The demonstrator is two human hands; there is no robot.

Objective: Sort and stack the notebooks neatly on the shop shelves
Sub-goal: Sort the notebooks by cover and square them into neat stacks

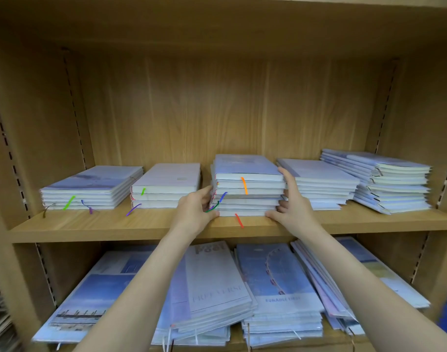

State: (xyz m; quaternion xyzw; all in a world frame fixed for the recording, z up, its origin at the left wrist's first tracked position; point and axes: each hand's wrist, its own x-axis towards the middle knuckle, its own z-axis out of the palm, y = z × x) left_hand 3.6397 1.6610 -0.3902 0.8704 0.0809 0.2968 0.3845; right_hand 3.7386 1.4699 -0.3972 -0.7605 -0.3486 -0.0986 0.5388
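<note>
Head view is showing the middle stack of notebooks (247, 189) sitting on the upper shelf (141, 226), with both hands bracketing it. At the stack's nine o'clock side the left hand (194, 212) is pressing its fingers against the edges, its grip curling round the lower books; at three o'clock the right hand (289, 207) is lying flatter, thumb up along the side and fingers reaching under the bottom corner. To square the pile well, I judge both palms should be pushing inward evenly while nudging the offset upper books back flush, minding the loose ribbon markers (244, 185) dangling at six o'clock. Other stacks are lying at nine o'clock (164, 185) and three o'clock (319, 184), close beside but not clearly touching. Below, at six o'clock, larger notebooks (217, 283) are lying slanted on the lower shelf.
</note>
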